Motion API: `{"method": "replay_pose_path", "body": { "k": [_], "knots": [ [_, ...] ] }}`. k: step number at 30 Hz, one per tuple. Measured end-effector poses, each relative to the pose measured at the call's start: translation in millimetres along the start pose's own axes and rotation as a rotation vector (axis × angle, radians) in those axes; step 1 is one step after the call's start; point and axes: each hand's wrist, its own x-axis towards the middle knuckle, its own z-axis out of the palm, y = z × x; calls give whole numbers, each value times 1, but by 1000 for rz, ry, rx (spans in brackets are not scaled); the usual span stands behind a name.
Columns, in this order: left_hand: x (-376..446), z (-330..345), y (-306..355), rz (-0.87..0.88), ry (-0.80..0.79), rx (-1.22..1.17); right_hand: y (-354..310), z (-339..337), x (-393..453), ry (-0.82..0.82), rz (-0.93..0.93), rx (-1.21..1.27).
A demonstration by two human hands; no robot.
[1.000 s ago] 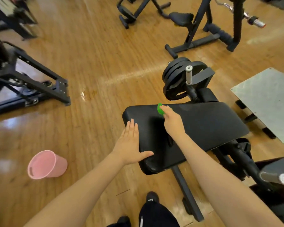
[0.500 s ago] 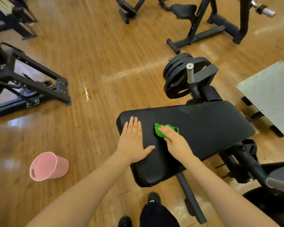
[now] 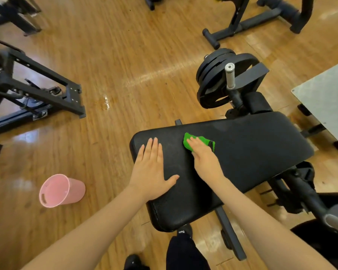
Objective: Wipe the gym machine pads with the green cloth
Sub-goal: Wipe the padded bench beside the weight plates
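The pad [image 3: 252,152] is a long black slab with rounded corners and a fine pebbled, leather-like skin that shows a dull sheen. It sits on a black metal frame above a glossy wood-plank floor [image 3: 125,65].

The cloth [image 3: 202,140] is bright green and bunched into a small flat wad, with a dark stripe near its right edge. It lies on the pad's top, left of the middle, under the fingertips of the right hand [image 3: 204,159]. That hand lies flat, fingers straight and pressing down on the cloth rather than curled round it. The left hand [image 3: 151,171] rests palm-down on the pad's left end, fingers straight and together, thumb spread out to the side; it holds nothing.

Behind the pad, round black weight plates [image 3: 213,78] hang beside a peg [image 3: 229,76] with a grey ribbed grip. A grey speckled metal plate [image 3: 328,106] stands at the right. A pink plastic bin [image 3: 61,190] lies tipped on the floor to the left, a slot handle cut near its rim.

A small white mark shows on a black shoe [image 3: 184,231] below the pad; it is too small to read.
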Motion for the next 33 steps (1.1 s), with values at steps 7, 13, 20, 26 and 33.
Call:
{"method": "replay_pose_path", "body": {
  "k": [7, 13, 20, 26, 33],
  "knots": [
    [2, -1, 2, 6, -7, -15, 87, -46, 45, 58, 427, -88],
    [2, 0, 0, -4, -3, 22, 87, -46, 67, 106, 576, -43],
    [2, 1, 0, -8, 6, -3, 34, -21, 38, 125, 340, 130],
    [1, -3, 2, -2, -16, -36, -10, -9, 12, 58, 225, 17],
    [-4, -7, -4, 43, -19, -60, -52, 0, -4, 15, 146, -79]
  ]
}}
